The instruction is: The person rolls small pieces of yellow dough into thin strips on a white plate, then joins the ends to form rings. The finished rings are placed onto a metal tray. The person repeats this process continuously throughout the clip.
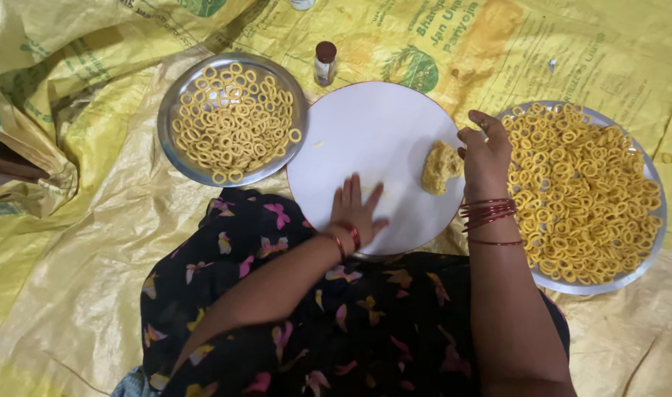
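The left hand lies flat on the round white board, near its lower edge, with the fingers spread and stretched forward; it holds nothing. The right hand is at the right edge of the same board, the fingers bent inward toward the lump of pale yellow dough; the fingertips touch or nearly touch the lump, but I cannot tell if they really pinch it. The dough lump sits on the right part of the board, just beside the right hand; red bangles are around the right wrist, and thinner red ones are on the left wrist.

To the left of the board stands a round steel plate that carries many small yellow dough rings in one layer; to the right, a bigger round steel plate carries a thicker heap of darker yellow rings, and the right forearm passes over its left rim. A small bottle with a brown cap stands just above the board; all of this rests on yellow plastic sheeting; a dark cloth with pink flowers covers the person's lap at the bottom.
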